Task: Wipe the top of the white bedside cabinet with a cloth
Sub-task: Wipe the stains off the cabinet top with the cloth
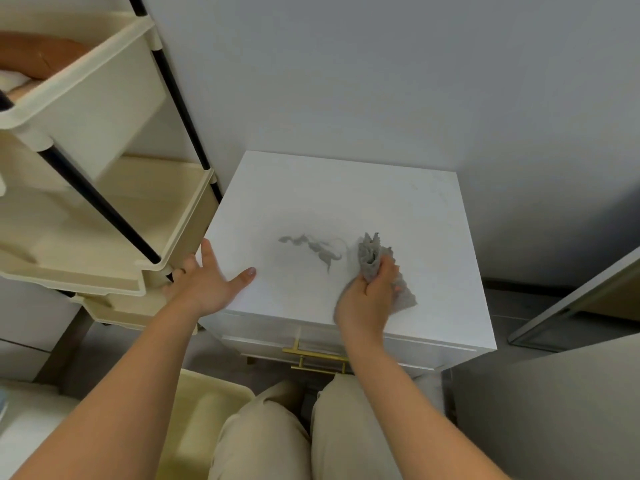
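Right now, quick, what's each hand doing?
Left hand: open, resting on the left edge of the white bedside cabinet.
Right hand: closed, holding the bunched grey cloth.

- Flat top of the white bedside cabinet [346, 202]: square, set against the far wall, with a brass handle [317, 357] on its near drawer front; a grey branching mark [313, 249] lies near the centre.
- Grey cloth [370, 254]: crumpled, bunched upright just right of the mark, gripped by the right hand [367, 299]; one corner trails flat towards the near right.
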